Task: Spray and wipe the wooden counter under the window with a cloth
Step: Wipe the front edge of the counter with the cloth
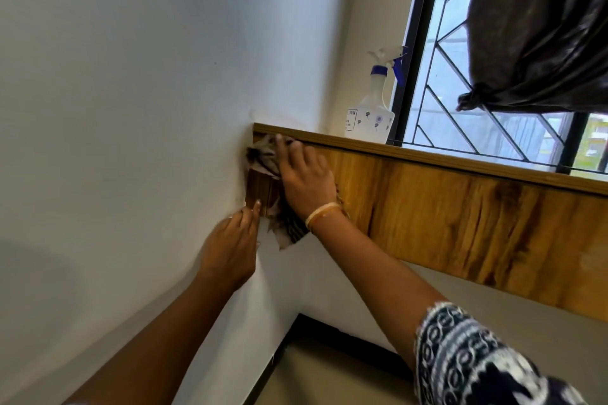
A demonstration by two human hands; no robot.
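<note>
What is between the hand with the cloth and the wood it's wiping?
Nothing visible except the cloth itself. The right hand presses it flat against the wooden panel at the wall corner. The spray bottle stands on the ledge above, off to the right.

spray bottle (370,115) | label partly legible: "…AVER" | rest unreadable

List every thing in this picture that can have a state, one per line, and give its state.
Cloth: crumpled, pressed flat against the wooden panel's left end.
Right hand: fingers straight, pressing the cloth.
Left hand: open, fingertips touching the panel's lower corner.
Spray bottle: upright on the ledge, untouched.
Wooden panel: fixed under the window, being wiped.
Dark bag: tied, hanging before the window.
</note>
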